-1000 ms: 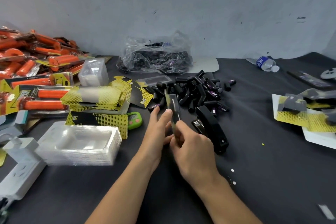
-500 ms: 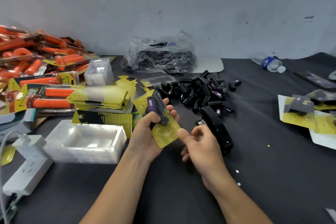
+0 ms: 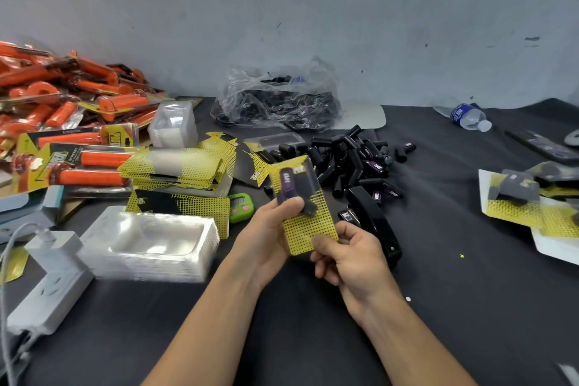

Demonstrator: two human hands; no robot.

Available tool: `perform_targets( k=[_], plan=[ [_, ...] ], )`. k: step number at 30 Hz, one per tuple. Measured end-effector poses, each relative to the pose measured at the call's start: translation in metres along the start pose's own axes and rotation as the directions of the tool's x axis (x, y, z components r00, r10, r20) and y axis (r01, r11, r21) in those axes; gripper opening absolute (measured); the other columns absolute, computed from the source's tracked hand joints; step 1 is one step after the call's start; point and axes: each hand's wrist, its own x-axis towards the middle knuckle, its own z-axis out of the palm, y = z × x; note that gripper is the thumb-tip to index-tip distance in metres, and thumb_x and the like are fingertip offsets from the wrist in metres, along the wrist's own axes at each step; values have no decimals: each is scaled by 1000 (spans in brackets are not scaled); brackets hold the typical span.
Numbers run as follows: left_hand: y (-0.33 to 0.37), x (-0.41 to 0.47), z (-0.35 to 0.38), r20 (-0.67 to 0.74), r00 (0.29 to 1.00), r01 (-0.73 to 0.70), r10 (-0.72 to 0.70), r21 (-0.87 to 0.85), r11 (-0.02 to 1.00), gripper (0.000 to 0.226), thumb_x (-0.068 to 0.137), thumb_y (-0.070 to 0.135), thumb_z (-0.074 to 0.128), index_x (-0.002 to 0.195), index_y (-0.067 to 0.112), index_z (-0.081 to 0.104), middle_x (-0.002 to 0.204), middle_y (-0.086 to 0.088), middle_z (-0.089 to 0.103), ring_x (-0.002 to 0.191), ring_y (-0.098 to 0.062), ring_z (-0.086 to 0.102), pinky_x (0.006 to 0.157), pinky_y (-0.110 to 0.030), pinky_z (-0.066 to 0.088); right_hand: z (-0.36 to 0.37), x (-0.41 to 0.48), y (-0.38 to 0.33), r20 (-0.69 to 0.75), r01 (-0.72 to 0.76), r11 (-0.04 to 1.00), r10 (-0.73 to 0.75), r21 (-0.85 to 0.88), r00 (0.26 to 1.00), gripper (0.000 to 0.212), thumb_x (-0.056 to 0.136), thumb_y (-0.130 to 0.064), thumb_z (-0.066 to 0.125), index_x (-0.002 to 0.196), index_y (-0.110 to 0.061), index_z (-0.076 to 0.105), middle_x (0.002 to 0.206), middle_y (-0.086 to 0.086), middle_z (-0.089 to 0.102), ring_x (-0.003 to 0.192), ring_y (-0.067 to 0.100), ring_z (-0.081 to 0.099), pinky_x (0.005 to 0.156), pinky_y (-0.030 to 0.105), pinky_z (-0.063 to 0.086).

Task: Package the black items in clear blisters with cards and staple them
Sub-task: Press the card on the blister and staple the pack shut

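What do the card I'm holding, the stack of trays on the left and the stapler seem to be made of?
Card: probably printed paperboard; flat, matte, yellow dot pattern.
Stack of trays: thin clear plastic, glossy; see-through with bright glints.
Stapler: glossy black shell, plastic or painted metal; sheen alone cannot settle it.

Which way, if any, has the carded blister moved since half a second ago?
Yes: the carded blister shifted right, toward the stapler; the right hand now pinches its lower corner.

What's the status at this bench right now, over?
Left hand grips the blister pack, right hand pinches its lower edge. Stapler lies beside them, untouched. Nothing in the way.
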Motion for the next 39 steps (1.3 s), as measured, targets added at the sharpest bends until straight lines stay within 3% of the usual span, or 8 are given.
perform_targets(
  k=[4,9,17,20,23,27,33,39],
  plan=[
    [-1,3,-2,-224,974,-22,44,99,995,24,98,29,63,92,21,85,105,-10,79,85,-18,76,61,-25,59,-2,4,0,-81,26,998,-22,51,996,7,96,5,64,92,-1,64,62,12,64,41,15,49,34,19,31],
    [0,5,-4,-242,965,-74,104,127,989,32,100,11,59,82,17,85,90,-8,79,73,-13,75,59,-23,58,-3,8,2,-43,3,999,-2,35,999,6,96,2,63,93,-2,65,62,12,63,43,18,52,35,21,31],
    [-3,4,-8,-137,990,-15,26,85,996,32,84,-13,65,101,10,79,110,-18,77,92,-26,77,69,-28,63,-7,10,2,-119,41,997,-33,66,992,5,99,1,62,97,3,66,62,13,64,44,16,56,36,21,38],
    [-2,4,-9,-148,989,7,9,104,995,31,80,-11,68,89,15,82,112,-16,74,97,-29,73,76,-34,63,-5,9,-1,-119,32,996,-22,83,993,7,99,2,61,94,1,65,60,12,63,43,16,55,35,21,36],
    [-1,4,-8,-87,996,40,-32,87,995,41,71,-3,68,112,5,70,116,-21,69,104,-33,68,89,-39,59,-5,8,-3,-109,-1,992,15,124,994,9,101,1,58,95,0,65,59,10,62,42,17,54,34,21,33],
    [4,-1,-7,23,998,62,-62,24,998,46,72,1,69,118,3,67,119,-19,71,105,-29,71,85,-36,62,-2,6,-5,-46,-48,981,58,189,997,15,103,-4,53,94,0,65,58,9,60,42,17,53,34,22,30],
    [7,-4,-6,88,994,64,-64,10,998,29,70,28,81,95,14,82,80,-1,68,62,-4,58,59,-18,57,-3,4,-10,103,-95,962,70,256,992,13,99,-6,61,106,2,67,75,10,71,48,14,57,38,19,39],
    [3,-1,-5,87,990,102,-109,81,991,27,83,27,77,103,8,76,85,-8,69,67,-10,60,57,-21,57,-5,5,-10,97,-210,882,187,422,978,13,99,2,57,110,4,64,75,15,73,47,14,60,39,17,45]
  ],
)
